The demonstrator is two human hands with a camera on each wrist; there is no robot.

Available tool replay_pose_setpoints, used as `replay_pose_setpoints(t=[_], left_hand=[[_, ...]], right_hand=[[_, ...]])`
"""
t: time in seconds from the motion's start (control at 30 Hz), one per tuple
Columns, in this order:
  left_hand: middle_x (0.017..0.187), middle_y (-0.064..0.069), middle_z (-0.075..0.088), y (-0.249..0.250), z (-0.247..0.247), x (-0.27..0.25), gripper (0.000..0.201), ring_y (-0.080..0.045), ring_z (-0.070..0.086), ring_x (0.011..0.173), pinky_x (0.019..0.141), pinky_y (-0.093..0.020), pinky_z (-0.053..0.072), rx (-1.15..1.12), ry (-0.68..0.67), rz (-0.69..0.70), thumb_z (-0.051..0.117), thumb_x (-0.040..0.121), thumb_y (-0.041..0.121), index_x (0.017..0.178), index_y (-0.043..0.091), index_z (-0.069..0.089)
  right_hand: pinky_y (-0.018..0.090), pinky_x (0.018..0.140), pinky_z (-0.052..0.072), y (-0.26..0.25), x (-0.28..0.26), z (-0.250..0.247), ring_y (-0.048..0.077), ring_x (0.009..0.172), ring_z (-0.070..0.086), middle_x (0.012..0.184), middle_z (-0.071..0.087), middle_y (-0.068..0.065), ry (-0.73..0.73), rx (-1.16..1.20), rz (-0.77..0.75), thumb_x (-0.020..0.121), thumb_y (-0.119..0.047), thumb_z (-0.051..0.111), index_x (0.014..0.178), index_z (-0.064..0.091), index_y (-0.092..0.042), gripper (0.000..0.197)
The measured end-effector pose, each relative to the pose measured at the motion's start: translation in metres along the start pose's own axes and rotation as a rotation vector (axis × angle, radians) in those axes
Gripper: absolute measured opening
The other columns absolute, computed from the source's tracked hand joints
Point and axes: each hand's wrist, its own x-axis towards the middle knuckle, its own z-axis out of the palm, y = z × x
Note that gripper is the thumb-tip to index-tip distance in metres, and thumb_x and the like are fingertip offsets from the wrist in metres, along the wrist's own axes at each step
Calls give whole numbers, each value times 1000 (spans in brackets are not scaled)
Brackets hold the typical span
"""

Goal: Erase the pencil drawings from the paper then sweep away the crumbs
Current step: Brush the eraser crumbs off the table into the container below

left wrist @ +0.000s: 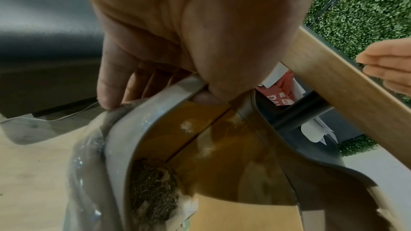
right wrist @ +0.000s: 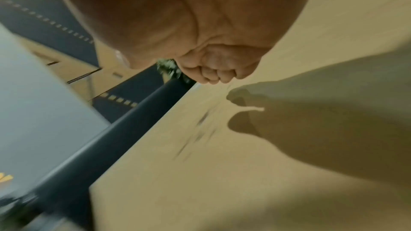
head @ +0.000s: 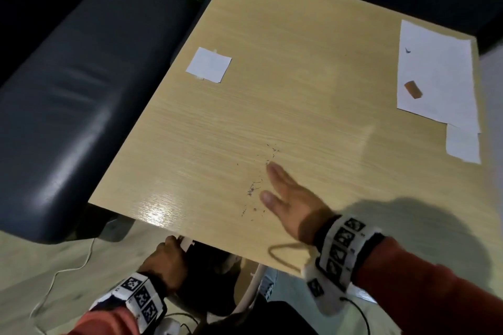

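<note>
Grey eraser crumbs point(head: 254, 187) lie scattered on the wooden table point(head: 299, 62) near its front edge, blurred in the right wrist view point(right wrist: 200, 126). My right hand point(head: 275, 185) stands on its side just right of them, fingers straight and together. Below the table's front edge, my left hand point(head: 167, 250) grips the rim of a grey waste bin point(left wrist: 124, 129), thumb inside and fingers outside. The white paper point(head: 435, 71) lies at the far right with an orange eraser point(head: 413, 89) on it and a small dark mark near its top.
A small white paper square point(head: 209, 64) is taped at the table's left side. A second white sheet point(head: 462, 147) sticks out under the big paper. A dark padded bench point(head: 68, 90) stands left of the table. The bin holds debris point(left wrist: 153, 192).
</note>
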Motion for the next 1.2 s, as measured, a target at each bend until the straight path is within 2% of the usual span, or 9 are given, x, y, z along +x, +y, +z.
replay_pose_setpoints(t=[0.13,0.27,0.37,0.47,0.57,0.67,0.9,1.1,1.2], left_hand=[[122,-17,57,0,-3,-1,28,-30,60,112,92,-37,48,25,21,9,40,97,25,117,6,41],[123,-19,54,0,-6,0,29,-31,58,114,92,-34,46,1,27,17,40,97,26,119,6,39],[124,-18,52,1,-9,0,29,-31,57,116,93,-34,45,-1,21,3,42,97,25,118,6,37],[125,-20,51,2,-11,-1,27,-31,56,116,91,-33,44,10,13,8,40,95,18,118,4,36],[125,-20,53,4,-13,-4,27,-32,56,117,93,-34,44,-2,11,-10,42,96,21,117,6,38],[125,-20,53,7,-14,-3,26,-30,56,116,93,-34,45,33,-4,11,41,95,17,117,3,40],[124,-18,54,12,-15,-1,36,-27,58,112,92,-31,48,171,-68,42,37,91,14,122,0,46],[126,-17,50,12,-16,-2,34,-27,53,117,96,-30,45,151,-75,45,36,92,16,122,1,46],[126,-16,50,14,-17,-5,41,-26,53,117,97,-31,45,151,-75,43,33,91,22,122,1,48]], right_hand=[[29,110,-8,21,35,-30,15,141,-19,153,-26,-3,103,-111,160,87,-68,15,147,-17,-20,83],[36,113,-13,6,13,25,15,135,-33,146,-38,-2,-117,-222,-52,82,-75,19,139,-30,-24,92],[36,118,-5,-9,-12,39,6,137,-27,148,-32,-13,-269,-114,-163,73,-82,14,143,-23,-29,96],[38,118,4,-2,15,-1,7,142,-11,152,-22,-16,-52,-24,-42,74,-78,15,145,-16,-36,89],[32,115,-2,15,55,-50,10,142,-13,154,-21,-8,144,-88,71,85,-70,16,148,-13,-25,83],[33,114,-10,20,68,-44,16,139,-25,151,-31,0,60,-237,89,87,-69,18,145,-20,-17,86],[32,117,-9,-23,-13,44,7,136,-29,147,-32,-9,-304,-255,-279,84,-73,20,146,-19,-23,89],[27,110,-10,8,22,-12,9,136,-26,146,-32,-9,3,-161,0,81,-71,13,144,-21,-25,85],[33,113,-13,17,25,9,17,137,-31,147,-36,0,-59,-299,-39,78,-77,10,142,-26,-19,94]])
